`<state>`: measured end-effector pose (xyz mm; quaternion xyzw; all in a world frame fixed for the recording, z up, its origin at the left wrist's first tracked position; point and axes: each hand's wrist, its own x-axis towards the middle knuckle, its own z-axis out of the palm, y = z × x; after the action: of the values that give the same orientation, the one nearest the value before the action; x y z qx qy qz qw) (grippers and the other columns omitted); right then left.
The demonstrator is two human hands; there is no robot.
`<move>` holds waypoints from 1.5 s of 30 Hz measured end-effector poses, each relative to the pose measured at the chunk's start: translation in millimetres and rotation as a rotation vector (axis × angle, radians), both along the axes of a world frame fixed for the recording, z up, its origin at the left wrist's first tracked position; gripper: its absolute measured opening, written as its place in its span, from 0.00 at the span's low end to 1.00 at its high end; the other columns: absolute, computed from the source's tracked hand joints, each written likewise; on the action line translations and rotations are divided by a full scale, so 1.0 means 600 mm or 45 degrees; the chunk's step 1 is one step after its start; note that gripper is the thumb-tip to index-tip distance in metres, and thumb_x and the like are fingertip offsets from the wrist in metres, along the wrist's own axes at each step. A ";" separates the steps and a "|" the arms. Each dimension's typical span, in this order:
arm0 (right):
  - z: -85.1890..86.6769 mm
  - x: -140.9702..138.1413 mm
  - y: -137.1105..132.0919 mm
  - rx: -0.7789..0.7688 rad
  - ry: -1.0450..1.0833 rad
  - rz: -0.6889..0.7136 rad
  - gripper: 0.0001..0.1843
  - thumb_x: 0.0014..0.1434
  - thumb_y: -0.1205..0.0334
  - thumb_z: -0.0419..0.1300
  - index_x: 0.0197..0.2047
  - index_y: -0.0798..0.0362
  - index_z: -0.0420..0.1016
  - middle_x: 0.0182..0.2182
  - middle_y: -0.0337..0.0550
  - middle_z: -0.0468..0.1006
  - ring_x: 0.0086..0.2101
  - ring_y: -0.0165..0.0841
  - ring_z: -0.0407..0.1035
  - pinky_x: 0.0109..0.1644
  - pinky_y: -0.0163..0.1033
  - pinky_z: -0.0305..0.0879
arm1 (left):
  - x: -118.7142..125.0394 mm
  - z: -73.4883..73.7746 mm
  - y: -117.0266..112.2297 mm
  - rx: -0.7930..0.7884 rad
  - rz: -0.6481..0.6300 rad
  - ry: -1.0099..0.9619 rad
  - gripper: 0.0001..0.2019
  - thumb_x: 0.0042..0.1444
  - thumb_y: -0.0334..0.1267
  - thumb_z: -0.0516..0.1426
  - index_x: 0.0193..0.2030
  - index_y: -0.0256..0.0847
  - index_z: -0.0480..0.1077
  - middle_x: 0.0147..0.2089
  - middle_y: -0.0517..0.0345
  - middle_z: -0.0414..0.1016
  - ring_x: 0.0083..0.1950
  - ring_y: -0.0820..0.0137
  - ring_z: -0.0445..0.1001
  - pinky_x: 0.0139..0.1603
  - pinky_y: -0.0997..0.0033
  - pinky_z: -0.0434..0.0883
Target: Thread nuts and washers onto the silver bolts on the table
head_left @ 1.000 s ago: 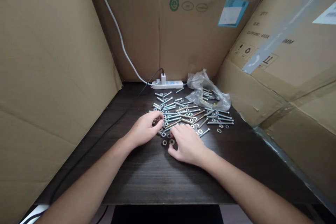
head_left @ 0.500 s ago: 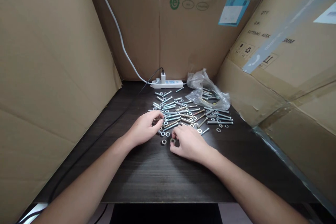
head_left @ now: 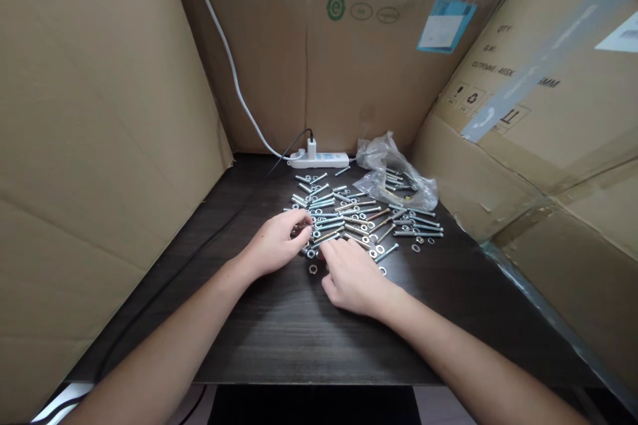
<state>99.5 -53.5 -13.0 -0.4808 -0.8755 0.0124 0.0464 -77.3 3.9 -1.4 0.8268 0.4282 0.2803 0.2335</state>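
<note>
My left hand (head_left: 280, 240) rests at the left edge of a spread of metal bolts (head_left: 326, 218), nuts and washers. Its thumb and fingers curl toward each other; what lies between them is mostly hidden. To its right, my right hand (head_left: 355, 277) is palm down at the front of the spread, fingers bent down near a washer (head_left: 311, 254). Its fingertips are partly hidden, and I cannot make out what they hold. A hex nut (head_left: 313, 269) lies on the dark table between the hands. Another washer (head_left: 383, 271) lies just right of my right hand.
A clear plastic bag (head_left: 425, 194) with more bolts lies at the back right. Behind the spread stands a white power strip (head_left: 326, 160) with a plug and cables. A black cable (head_left: 189, 254) crosses the table's left side. Cardboard walls (head_left: 269, 66) enclose the back and sides.
My right hand has shifted slightly left, its fingers now bent down where a ring-shaped piece showed between them before. A washer now shows to its right. My left hand has barely moved.
</note>
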 end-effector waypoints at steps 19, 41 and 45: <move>0.011 -0.006 -0.001 0.030 -0.081 0.043 0.15 0.52 0.66 0.51 0.44 0.59 0.64 0.39 0.52 0.71 0.37 0.41 0.65 0.43 0.46 0.58 | 0.001 -0.005 0.002 -0.006 -0.005 -0.010 0.07 0.57 0.37 0.49 0.37 0.41 0.68 0.36 0.59 0.73 0.36 0.69 0.70 0.38 0.71 0.66; 0.007 0.033 0.021 0.118 1.036 0.031 0.03 0.58 0.69 0.52 0.32 0.53 0.64 0.31 0.39 0.69 0.34 0.29 0.65 0.40 0.34 0.62 | 0.019 0.004 -0.021 -0.082 -0.237 -0.026 0.06 0.58 0.35 0.50 0.37 0.40 0.68 0.36 0.58 0.72 0.38 0.69 0.69 0.39 0.72 0.65; 0.004 0.029 0.017 0.105 1.036 0.039 0.04 0.59 0.69 0.52 0.34 0.52 0.66 0.32 0.41 0.71 0.36 0.31 0.67 0.44 0.36 0.64 | 0.021 0.005 -0.023 -0.144 -0.247 -0.085 0.07 0.59 0.36 0.50 0.38 0.40 0.68 0.36 0.58 0.71 0.37 0.70 0.69 0.40 0.71 0.66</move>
<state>117.0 -43.2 -10.7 -0.4212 -0.7925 0.1672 0.4081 -65.0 -10.0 1.5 0.8401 0.3531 0.2592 0.3199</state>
